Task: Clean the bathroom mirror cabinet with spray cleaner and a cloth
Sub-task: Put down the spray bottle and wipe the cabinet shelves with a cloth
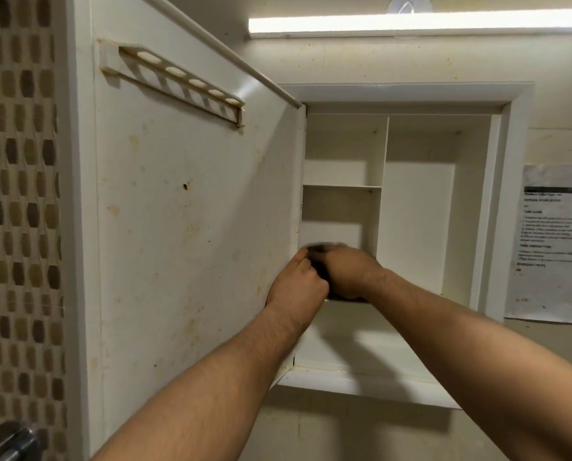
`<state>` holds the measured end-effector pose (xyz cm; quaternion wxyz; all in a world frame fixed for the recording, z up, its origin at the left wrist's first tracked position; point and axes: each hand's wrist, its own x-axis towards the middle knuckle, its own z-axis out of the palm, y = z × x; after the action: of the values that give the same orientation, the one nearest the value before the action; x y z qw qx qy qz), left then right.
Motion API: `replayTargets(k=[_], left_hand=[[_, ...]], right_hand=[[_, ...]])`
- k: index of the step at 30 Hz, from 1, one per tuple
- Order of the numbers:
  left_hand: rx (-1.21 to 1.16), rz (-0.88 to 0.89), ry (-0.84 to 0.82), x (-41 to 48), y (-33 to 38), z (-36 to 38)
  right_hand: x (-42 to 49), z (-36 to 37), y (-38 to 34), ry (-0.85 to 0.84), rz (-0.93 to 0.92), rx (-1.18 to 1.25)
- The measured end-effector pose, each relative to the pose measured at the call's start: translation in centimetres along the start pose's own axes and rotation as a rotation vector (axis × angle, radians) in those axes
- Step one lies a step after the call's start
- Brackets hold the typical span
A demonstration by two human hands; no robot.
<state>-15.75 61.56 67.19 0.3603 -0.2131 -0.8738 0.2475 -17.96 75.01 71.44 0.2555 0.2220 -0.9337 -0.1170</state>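
While both hands (324,277) meet, cabinet (411,207) shelves sit bare.

Dark object (321,274) between the hands: mostly covered, motion-blurred at its top edge; kind not determinable. Left hand (296,284) and right hand (344,272) pressed together around it; fingertips smeared, exact grip unreadable. Both forearms cut off by bottom edge. Lower shelf of cabinet (411,207) behind hands hidden. Door (195,211) cropped at top and bottom; its mirror side faces away, unseen. Paper sheet (554,244) on right wall: cut by right edge, print too blurred to read. Metal fitting (13,439) at bottom left: partly out of frame, type unclear. Round fixture (409,5) above lamp cut by top edge.
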Motion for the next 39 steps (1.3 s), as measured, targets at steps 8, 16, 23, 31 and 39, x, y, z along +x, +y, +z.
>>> replayTargets(k=[8,16,23,31,39], left_hand=[[-0.007,0.0,0.022,-0.1,0.1,0.4],[-0.021,-0.016,-0.017,0.1,0.2,-0.2],[0.032,-0.024,0.0,0.2,0.5,0.0],[0.074,-0.002,-0.145,0.6,0.5,-1.6],[0.075,0.045,-0.128,-0.8,-1.1,-2.5]], right_hand=[[3.4,1.6,0.2,0.237,0.021,-0.205],[1.5,1.3,0.9,-0.112,-0.241,-0.115],[4.0,-0.1,1.1,0.139,0.005,-0.124],[0.6,2.1,-0.4,-0.183,-0.088,0.167],[2.5,-2.3,-0.1,-0.536,0.092,0.039]])
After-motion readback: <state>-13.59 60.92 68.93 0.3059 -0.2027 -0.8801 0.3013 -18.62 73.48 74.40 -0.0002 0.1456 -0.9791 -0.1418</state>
